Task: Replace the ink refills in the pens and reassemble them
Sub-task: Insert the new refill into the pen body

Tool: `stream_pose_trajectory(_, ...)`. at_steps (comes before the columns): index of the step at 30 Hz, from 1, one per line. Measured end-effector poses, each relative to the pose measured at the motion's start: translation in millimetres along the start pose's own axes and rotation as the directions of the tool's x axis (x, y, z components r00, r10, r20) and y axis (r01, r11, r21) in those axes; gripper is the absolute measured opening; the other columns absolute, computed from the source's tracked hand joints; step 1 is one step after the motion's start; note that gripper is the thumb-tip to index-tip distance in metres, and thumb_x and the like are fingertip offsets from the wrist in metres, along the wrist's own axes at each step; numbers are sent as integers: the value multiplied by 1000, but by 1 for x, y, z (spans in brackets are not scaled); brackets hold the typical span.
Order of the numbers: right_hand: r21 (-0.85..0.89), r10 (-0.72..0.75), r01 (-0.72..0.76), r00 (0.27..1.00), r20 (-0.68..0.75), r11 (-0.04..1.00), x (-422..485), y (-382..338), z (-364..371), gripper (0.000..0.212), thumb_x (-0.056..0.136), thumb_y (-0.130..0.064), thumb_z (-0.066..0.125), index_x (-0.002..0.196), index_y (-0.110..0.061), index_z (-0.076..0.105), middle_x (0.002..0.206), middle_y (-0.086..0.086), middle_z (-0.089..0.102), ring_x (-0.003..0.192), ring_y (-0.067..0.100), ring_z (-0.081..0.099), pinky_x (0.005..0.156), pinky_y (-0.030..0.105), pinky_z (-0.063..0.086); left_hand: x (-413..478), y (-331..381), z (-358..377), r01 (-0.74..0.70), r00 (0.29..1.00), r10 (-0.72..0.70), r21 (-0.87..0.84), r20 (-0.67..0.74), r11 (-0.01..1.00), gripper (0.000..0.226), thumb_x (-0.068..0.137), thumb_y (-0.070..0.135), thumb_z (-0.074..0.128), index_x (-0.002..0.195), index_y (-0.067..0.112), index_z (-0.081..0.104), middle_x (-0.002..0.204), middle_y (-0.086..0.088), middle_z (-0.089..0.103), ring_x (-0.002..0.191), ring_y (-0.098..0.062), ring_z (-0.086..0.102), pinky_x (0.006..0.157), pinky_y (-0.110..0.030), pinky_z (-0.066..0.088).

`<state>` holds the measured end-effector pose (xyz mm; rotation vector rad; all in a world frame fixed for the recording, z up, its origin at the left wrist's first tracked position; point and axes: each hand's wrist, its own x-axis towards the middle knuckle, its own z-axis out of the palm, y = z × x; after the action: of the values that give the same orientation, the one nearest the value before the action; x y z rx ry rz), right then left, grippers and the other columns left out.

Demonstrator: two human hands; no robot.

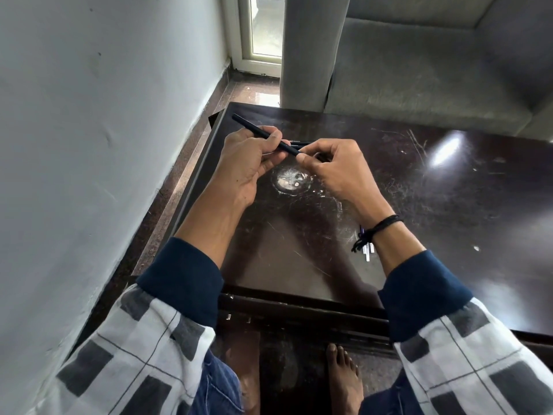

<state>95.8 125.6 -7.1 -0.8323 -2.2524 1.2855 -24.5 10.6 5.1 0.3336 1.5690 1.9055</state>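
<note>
1. My left hand (pixel 248 163) grips a slim matte-black pen (pixel 256 131). The fingers are curled tight around its lower half, and the thumb is laid over the top.
2. The pen slants up and away to the left of my left knuckles, with its far end free in the air. I cannot tell whether a refill sits inside it.
3. My right hand (pixel 338 169) meets the pen's near end. Thumb and forefinger are closed to a narrow pinch on that tip, and the other fingers are curled in behind. Something dark shows between those fingers, but I cannot make out what it is.
4. Both hands hover above the scratched dark brown glossy table (pixel 449 190), thumbs almost touching.
5. Just beyond my fingertips, another dark pen (pixel 300 142) lies on the table, mostly hidden by my hands.
6. Under my right wrist, thin white and blue ink refills (pixel 367 253) lie together on the table, partly covered by the wrist and its black cord bracelet (pixel 380 227).
7. Well beyond my fingers stands a grey fabric sofa (pixel 419 70).
</note>
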Motion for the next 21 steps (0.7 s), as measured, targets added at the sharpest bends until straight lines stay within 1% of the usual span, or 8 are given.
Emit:
stream_pose_trajectory(3,-86,6,-6,1000,4,996,2,0,0,10,93,-29,74,84,-25,74,66,-12,61,58,4,50,56,22,40,0,-1,0,-3,1000,2,19,3,1000,10,92,2,67,86,10,68,82,-7,74,87,-19,74,75,-26,59)
stream_pose_trajectory(8,-134,30,-26,999,25,991,3,-1,1,14,96,-30,71,83,-26,70,67,-12,59,56,3,49,55,21,36,0,-2,1,-16,1000,16,34,8,999,10,92,0,66,86,8,67,79,-7,75,83,-18,75,73,-25,58)
stream_pose_trajectory(12,-118,43,-39,999,31,992,3,-1,2,13,96,-31,71,84,-24,72,68,-11,61,57,5,49,56,23,37,0,-1,1,-25,1000,25,37,20,999,8,93,0,65,90,7,67,83,-11,75,86,-20,76,72,-24,59)
stream_pose_trajectory(16,-20,60,-60,998,23,998,1,0,1,14,94,-33,73,86,-21,73,70,-8,64,59,7,51,58,27,41,0,-1,0,-23,1000,23,13,4,1000,6,93,2,66,91,8,67,89,-14,76,90,-22,76,75,-25,59)
stream_pose_trajectory(19,25,85,-86,996,33,996,1,3,1,17,90,-38,77,84,-23,71,76,-9,67,65,7,56,64,30,46,0,0,0,-18,1000,18,-4,-9,1000,6,93,4,67,90,9,68,92,-14,75,93,-22,75,75,-25,59)
stream_pose_trajectory(21,44,93,-95,995,45,994,1,4,2,16,89,-35,78,84,-22,70,76,-10,67,64,7,56,66,30,46,1,-1,0,-15,1000,15,-4,-13,1000,6,92,4,67,90,9,68,94,-15,75,94,-24,75,76,-26,59)
